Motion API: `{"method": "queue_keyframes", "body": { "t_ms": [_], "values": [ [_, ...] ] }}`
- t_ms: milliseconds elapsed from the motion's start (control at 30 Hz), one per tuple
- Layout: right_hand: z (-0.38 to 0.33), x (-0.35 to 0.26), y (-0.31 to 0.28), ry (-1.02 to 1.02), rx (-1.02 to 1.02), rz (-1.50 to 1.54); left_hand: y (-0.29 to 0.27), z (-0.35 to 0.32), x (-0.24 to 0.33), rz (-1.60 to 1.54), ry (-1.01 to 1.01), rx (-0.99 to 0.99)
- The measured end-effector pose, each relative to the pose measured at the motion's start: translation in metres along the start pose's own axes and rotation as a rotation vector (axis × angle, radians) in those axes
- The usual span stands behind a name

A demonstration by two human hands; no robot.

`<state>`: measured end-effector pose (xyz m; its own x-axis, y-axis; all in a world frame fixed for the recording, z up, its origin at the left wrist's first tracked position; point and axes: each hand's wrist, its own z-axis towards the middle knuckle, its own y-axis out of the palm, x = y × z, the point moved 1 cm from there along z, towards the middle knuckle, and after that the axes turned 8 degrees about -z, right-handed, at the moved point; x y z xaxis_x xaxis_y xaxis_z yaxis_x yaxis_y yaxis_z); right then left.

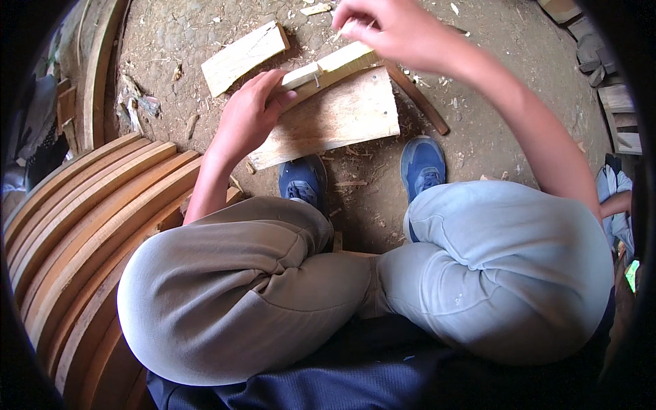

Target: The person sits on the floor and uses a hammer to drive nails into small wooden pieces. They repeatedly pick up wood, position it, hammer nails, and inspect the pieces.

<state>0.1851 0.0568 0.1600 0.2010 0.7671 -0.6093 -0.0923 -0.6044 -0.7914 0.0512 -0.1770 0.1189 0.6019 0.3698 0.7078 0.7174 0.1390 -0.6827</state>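
One wooden strip, along the far edge of a board; probably light, stiff, best held by its ends. My left grip clasps one; my right grip (blurred), cannot tell.

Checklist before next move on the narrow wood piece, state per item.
1. Left hand gripping the narrow wood piece near one end: ok.
2. Wide board beneath that piece: ok.
3. Nail fully sunk: not ok, its shaft shows.
4. Right hand grip: cannot tell, motion blur.
5. Left shoe clear of the board: cannot tell, toe sits right at its edge.
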Motion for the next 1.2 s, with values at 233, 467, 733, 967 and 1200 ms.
{"method": "queue_keyframes", "body": {
  "t_ms": [233, 467, 733, 967, 1200],
  "values": [
    [-0.024, 0.001, 0.048, -0.142, 0.158, -0.095, 0.007, -0.007, 0.002, -0.161, 0.003, -0.054],
    [-0.029, 0.003, 0.052, -0.163, 0.149, -0.195, 0.002, -0.010, -0.016, -0.393, -0.185, 0.058],
    [-0.027, -0.002, 0.052, -0.276, 0.170, -0.322, 0.004, -0.019, -0.008, -0.227, -0.173, -0.130],
    [-0.027, 0.000, 0.053, -0.285, 0.173, -0.359, -0.002, -0.018, -0.012, -0.209, -0.200, -0.048],
    [-0.024, 0.001, 0.052, -0.271, 0.207, -0.368, 0.015, -0.023, -0.038, -0.619, -0.158, 0.025]
  ]
}}
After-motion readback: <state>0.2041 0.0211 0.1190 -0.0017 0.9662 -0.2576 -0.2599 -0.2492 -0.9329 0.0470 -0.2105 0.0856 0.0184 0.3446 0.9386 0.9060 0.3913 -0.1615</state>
